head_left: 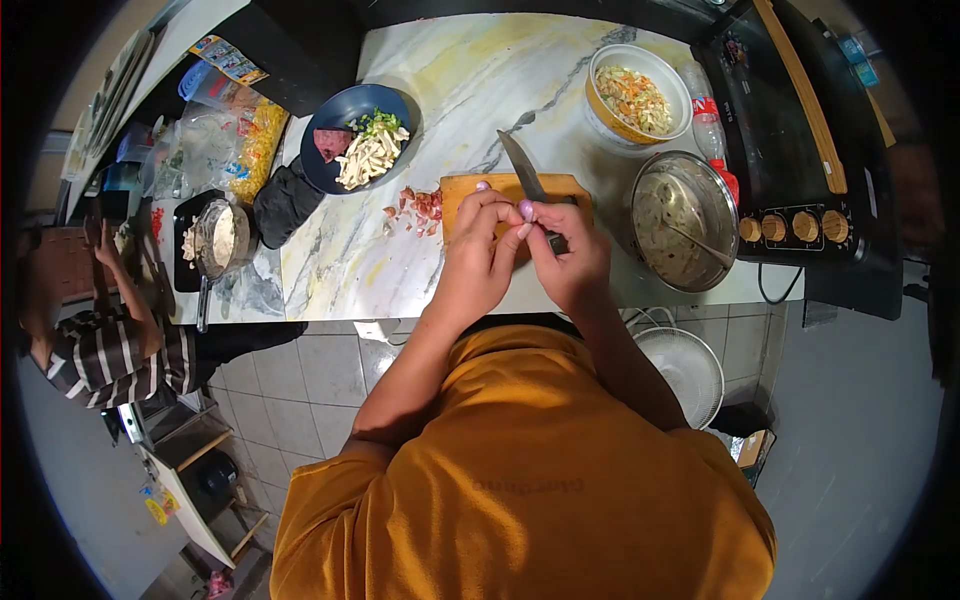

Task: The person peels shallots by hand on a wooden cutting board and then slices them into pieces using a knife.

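Table: pale marbled top [440,80] with yellow and grey veining, tiled floor [335,365] below its near edge; a black oven [800,180] with wooden-looking knobs stands at the right.
Shallot: a small, purple-pink bulb [526,209] is held above the near part of the wooden cutting board [577,188].
Left hand: the hand [475,250] is nearly closed, thumb and fingertips pinching the shallot from its side.
Right hand: the hand [572,255] is curled, with thumb and forefinger meeting the same bulb.
Knife: the blade [518,162] points away past the board's far edge; the handle runs under the right hand, and whether it is gripped cannot be told.
Handling: the bulb is probably light and firm, slick where bare, with thin, brittle skin; its rounded sides suit a light fingertip pinch, clear of the blade.
Board's far left: another shallot [483,186], beside the left hand's fingers.
Beside the board: reddish peelings [425,206], scattered on the table.
Dark blue plate [330,103]: reddish meat [332,144], pale strips [368,160] and chopped greens [378,122].
Right side: a bowl [601,110] of shredded vegetables [635,100], near a metal pot [640,240] with a utensil inside.
Far left: another person in a striped shirt [110,350].
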